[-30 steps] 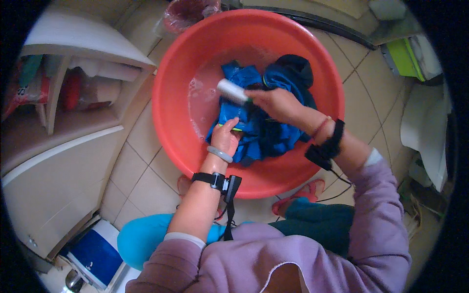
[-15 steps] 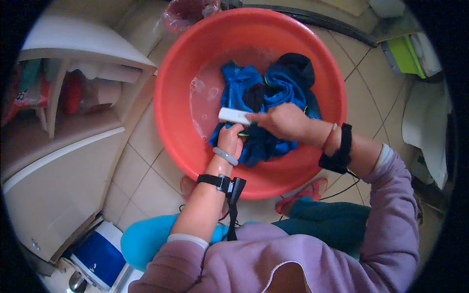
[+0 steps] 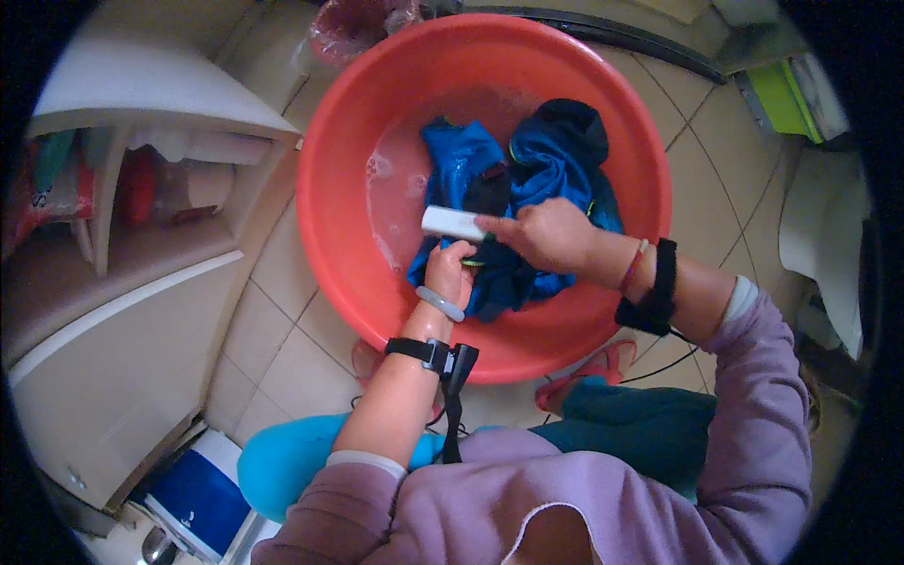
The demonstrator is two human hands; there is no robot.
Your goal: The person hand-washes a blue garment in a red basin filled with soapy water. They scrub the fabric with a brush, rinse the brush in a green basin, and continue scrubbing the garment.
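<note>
White bar (image 3: 454, 223), looks like soap, sits over the blue garment (image 3: 527, 188) in the red basin (image 3: 330, 179), roughly basin centre. Right hand (image 3: 544, 234) is closed around the bar's right end, fingers curled over it, pressing it toward the cloth. Left hand (image 3: 449, 268) is just near of the bar, fist bunched on a fold of the garment, gripping the wet fabric. The two hands are almost touching.

Garment is blue with dark patches, crumpled, lying in the right and middle part of the basin. Shallow soapy water (image 3: 391, 188) with some foam shows on the left side of the basin floor.

Both wrists carry black straps; left also has a pale bangle (image 3: 440, 303).

Basin sits on a tiled floor (image 3: 282, 320). White shelf unit (image 3: 132, 188) to the left, with items in its compartment, too blurred to identify. Pink slippers (image 3: 603, 367) just near of the basin.
</note>
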